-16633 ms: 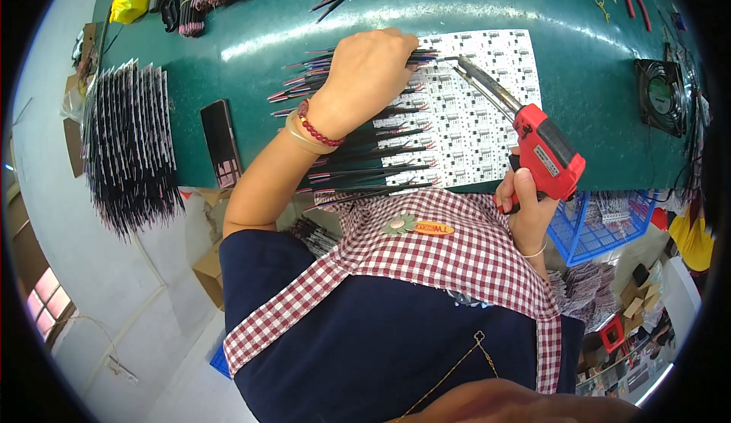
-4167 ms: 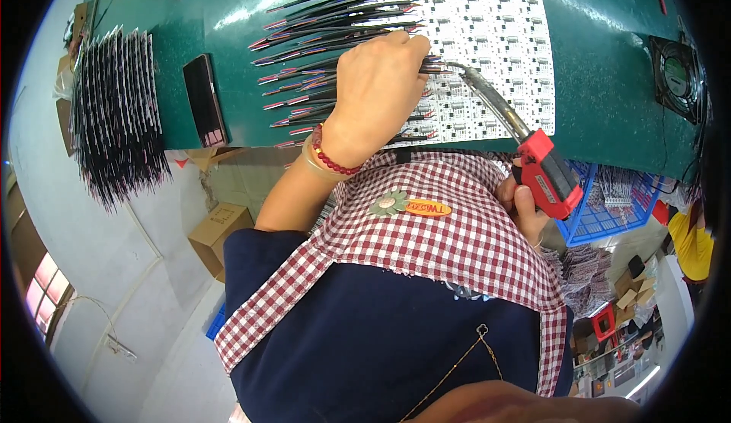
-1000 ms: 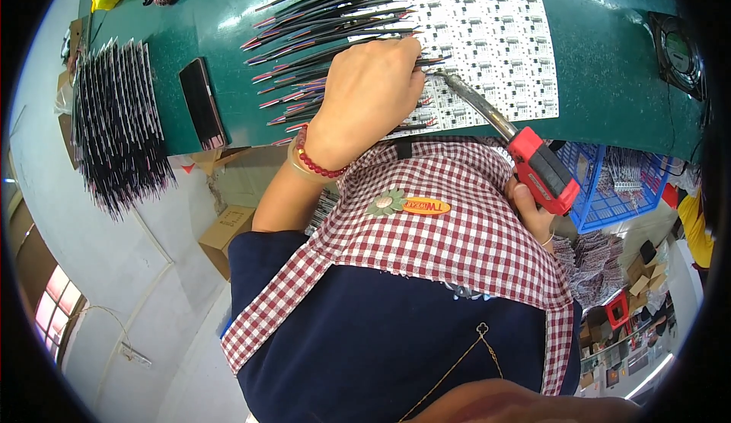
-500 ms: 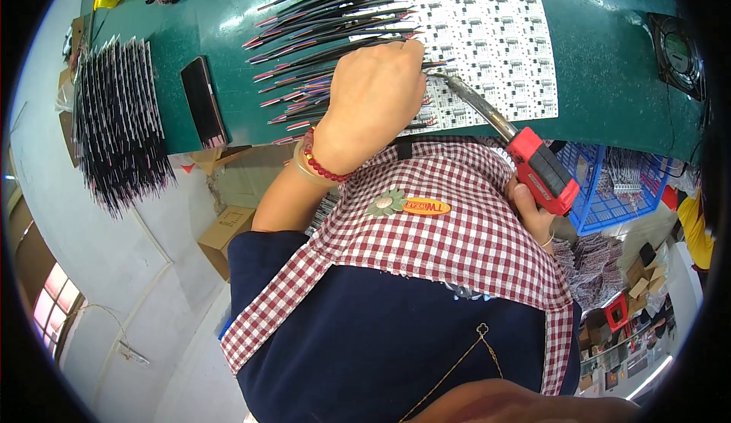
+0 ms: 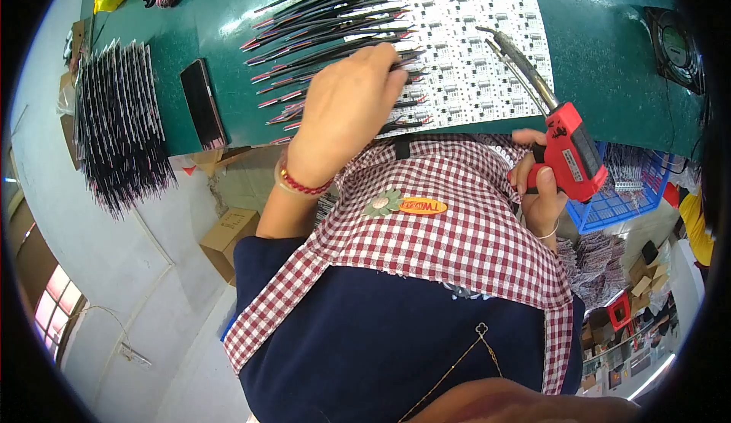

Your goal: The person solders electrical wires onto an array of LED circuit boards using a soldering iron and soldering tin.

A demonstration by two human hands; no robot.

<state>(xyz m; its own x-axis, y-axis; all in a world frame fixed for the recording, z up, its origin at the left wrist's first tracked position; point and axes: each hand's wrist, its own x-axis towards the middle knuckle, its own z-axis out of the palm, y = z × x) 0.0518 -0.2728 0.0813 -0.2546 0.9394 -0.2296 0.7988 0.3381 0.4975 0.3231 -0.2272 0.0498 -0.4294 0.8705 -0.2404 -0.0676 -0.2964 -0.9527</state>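
Observation:
A white panel of small circuit boards (image 5: 510, 61) lies on the green table. Along its left side, several black-sleeved wires (image 5: 304, 50) with coloured ends lie in rows, their right ends over the panel. My left hand (image 5: 343, 111) rests over the nearer wires, thumb and index finger apart at their right ends; its other fingers are hidden underneath. My right hand (image 5: 542, 198) grips the handle of a red and black soldering gun (image 5: 571, 153) at the table's near edge. The gun's metal tip points up and left above the panel, apart from the wires.
A dark phone (image 5: 202, 103) lies left of the wires. A stack of wired boards (image 5: 118, 111) hangs over the table's left edge. A small black fan (image 5: 676, 50) stands at right. Below the table edge are a blue crate (image 5: 617, 213) and a cardboard box (image 5: 228, 240).
The soldering gun has lifted away from the wire ends and moved right, its tip now farther up the panel. My left hand has shifted slightly left, with thumb and index finger parted.

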